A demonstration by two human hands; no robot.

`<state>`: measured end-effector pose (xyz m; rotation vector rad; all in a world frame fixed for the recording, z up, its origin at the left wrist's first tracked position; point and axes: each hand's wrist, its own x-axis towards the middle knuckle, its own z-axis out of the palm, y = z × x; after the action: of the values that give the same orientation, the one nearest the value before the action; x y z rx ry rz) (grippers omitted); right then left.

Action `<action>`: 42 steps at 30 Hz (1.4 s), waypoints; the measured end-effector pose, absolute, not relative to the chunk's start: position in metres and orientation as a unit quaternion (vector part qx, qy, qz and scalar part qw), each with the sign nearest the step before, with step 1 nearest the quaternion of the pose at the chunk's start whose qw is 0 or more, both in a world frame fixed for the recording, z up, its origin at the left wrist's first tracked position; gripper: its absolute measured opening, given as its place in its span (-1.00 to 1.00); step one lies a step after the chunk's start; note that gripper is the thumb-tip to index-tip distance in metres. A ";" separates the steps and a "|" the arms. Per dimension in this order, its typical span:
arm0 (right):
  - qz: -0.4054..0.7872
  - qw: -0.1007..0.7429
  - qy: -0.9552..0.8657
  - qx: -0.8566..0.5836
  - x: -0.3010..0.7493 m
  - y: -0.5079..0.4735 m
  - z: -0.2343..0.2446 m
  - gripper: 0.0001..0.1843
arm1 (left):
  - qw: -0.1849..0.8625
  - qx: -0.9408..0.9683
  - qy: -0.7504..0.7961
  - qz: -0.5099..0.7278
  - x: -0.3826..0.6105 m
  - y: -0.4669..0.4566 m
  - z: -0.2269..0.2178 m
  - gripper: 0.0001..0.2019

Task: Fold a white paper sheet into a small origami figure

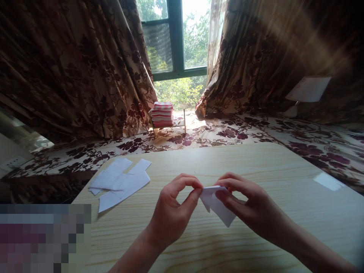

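Observation:
A small folded white paper piece (217,204) is held just above the light wooden table (256,167), near its front middle. My left hand (173,212) pinches the paper's left corner between thumb and forefinger. My right hand (250,204) grips the paper's right side, fingers curled over its top edge and thumb beneath. The paper's lower tip points down toward the tabletop. To the left, several loose white paper strips (121,182) lie overlapping on the table.
A floral bedspread (298,136) surrounds the table. Floral curtains (71,68) frame a window (176,41) behind. A small wooden stand with a pink striped stack (162,113) sits on the bed. A white card (308,89) stands at the right. A blurred patch covers the lower left.

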<state>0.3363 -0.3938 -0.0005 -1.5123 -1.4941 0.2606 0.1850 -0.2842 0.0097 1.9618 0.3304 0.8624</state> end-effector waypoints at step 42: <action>-0.176 0.410 -0.668 -0.595 0.327 -0.395 -0.003 -0.67 | 0.307 0.863 0.099 0.389 0.186 -0.281 0.006 -0.87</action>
<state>0.3271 -0.3946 -0.0029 -1.4983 -1.6827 -0.4440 0.1857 -0.2814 0.0061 2.2818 0.2623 1.0295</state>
